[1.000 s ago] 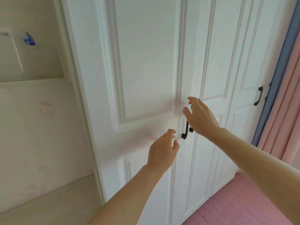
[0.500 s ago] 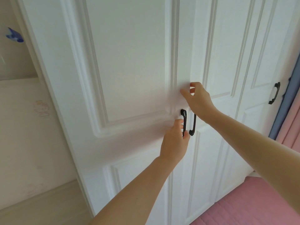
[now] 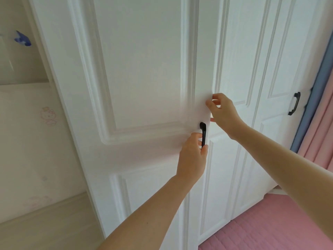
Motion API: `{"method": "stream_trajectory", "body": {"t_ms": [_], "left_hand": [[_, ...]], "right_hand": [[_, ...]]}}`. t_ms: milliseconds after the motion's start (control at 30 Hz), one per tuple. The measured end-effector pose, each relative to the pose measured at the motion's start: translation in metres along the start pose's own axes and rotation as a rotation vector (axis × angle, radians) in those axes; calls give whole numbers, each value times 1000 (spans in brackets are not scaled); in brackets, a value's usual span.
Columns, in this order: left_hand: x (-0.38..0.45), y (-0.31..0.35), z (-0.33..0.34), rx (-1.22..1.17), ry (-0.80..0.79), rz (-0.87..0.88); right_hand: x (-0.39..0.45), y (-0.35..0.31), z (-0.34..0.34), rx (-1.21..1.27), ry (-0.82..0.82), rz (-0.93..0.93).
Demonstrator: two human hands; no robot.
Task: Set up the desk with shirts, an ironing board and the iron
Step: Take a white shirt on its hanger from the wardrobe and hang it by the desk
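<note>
A white panelled wardrobe fills the view. My left hand (image 3: 192,157) is closed around the black handle (image 3: 203,130) of the left door (image 3: 140,73), whose free edge stands slightly out toward me. My right hand (image 3: 224,112) curls its fingers around that door's edge just above the handle. The neighbouring door (image 3: 232,159) is shut. No shirts, ironing board or iron are in sight; the wardrobe's inside is hidden.
Another shut door at the right carries a black handle (image 3: 294,103). Blue and pink curtains (image 3: 322,98) hang at the far right. A pink mat (image 3: 270,226) covers the floor below. A pale wall with cartoon stickers (image 3: 47,115) is to the left.
My left hand rose and closed on the left door's handle. My right hand moved up to the door's edge, and the door has started swinging out, hiding the second handle.
</note>
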State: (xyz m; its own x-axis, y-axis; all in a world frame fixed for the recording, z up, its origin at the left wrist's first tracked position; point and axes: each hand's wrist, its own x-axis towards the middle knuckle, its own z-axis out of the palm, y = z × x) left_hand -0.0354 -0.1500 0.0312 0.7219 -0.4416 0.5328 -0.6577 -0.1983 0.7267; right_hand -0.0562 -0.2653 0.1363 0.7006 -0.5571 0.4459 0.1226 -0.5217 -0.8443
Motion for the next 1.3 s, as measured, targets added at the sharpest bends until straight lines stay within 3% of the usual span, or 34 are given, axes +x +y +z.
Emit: {"method": "stream_trajectory", "body": {"t_ms": [267,633,1300], "left_hand": [[-50,31,-5,2,87,53],[-123,55,-37,-47,49,143],[-262,79,-149,-36,135,133]], "right_hand": [[-61,-9,-29,115,28,-13],[-151,-42,-43,130,136,-30],[-312,-134,-34,164,-12,-91]]}}
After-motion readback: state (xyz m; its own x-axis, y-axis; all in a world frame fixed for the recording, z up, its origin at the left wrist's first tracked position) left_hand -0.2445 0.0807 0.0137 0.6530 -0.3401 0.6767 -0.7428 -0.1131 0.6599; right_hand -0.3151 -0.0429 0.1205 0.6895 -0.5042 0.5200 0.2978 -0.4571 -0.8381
